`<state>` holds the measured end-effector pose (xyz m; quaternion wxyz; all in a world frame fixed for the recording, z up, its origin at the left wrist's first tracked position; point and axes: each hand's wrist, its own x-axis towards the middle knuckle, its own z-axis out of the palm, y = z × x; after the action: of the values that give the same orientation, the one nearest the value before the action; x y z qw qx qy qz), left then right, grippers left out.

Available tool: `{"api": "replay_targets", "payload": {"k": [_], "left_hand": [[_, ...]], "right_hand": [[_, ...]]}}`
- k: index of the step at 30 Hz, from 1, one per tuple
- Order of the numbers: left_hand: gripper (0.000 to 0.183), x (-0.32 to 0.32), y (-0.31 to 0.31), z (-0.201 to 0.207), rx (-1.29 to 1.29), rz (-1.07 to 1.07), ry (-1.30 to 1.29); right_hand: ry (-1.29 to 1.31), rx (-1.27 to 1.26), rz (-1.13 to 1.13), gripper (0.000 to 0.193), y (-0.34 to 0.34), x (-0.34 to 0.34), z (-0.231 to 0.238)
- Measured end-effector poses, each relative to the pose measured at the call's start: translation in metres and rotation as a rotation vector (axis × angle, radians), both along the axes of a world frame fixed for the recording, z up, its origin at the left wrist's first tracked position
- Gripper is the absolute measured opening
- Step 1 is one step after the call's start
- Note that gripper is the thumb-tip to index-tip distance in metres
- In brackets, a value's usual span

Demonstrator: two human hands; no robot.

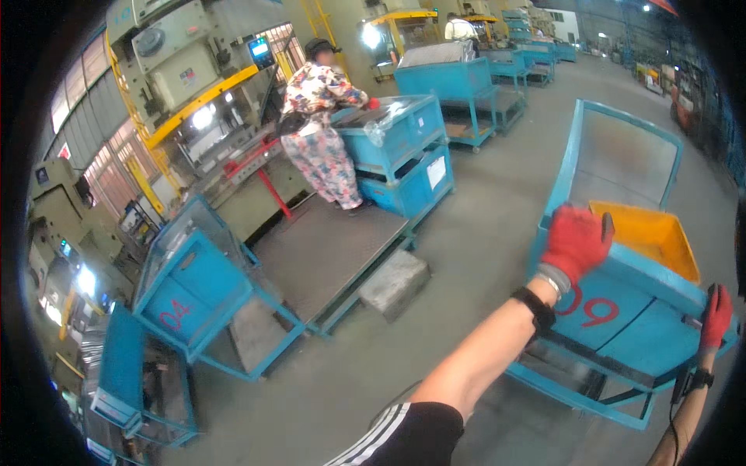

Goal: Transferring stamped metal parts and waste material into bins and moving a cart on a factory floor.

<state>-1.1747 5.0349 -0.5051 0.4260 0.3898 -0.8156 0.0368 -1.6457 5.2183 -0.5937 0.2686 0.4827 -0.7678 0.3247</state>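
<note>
In a red glove, my left hand (pixel 576 242) is curled over the near left corner of a blue metal cart (pixel 649 342). My right hand (pixel 716 317), gloved in red too, grips the same cart's rim at the far right of the view. An orange plastic bin (pixel 660 233) sits inside the cart, just beyond my left hand. At the cart's far side stands a tall blue frame with a see-through panel (pixel 628 155). The cart's lower frame shows beneath its body.
A co-worker in flowered clothing (pixel 318 116) stands on a metal platform (pixel 326 248) by a press (pixel 183 85), leaning over a blue bin cart (pixel 388 140). A grey block (pixel 395 283) lies beside the platform. Another blue cart (pixel 194 287) stands left. Grey floor (pixel 466 287) runs between.
</note>
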Motion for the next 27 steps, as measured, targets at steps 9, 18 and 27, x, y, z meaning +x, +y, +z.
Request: {"api": "replay_targets", "payload": {"k": [9,18,27], "left_hand": [[0.033,-0.108,-0.193,-0.011,-0.009,-0.048,0.083],[0.032,-0.220,-0.368,-0.025,-0.022,-0.029,0.048],[0.031,-0.306,-0.513,-0.013,0.020,-0.040,0.020]], "right_hand": [[-0.144,0.031,0.013,0.040,-0.172,-0.097,0.003],[-0.081,0.065,-0.011,0.046,-0.338,-0.218,-0.018],[-0.083,0.090,0.016,0.043,-0.497,-0.293,-0.014]]}}
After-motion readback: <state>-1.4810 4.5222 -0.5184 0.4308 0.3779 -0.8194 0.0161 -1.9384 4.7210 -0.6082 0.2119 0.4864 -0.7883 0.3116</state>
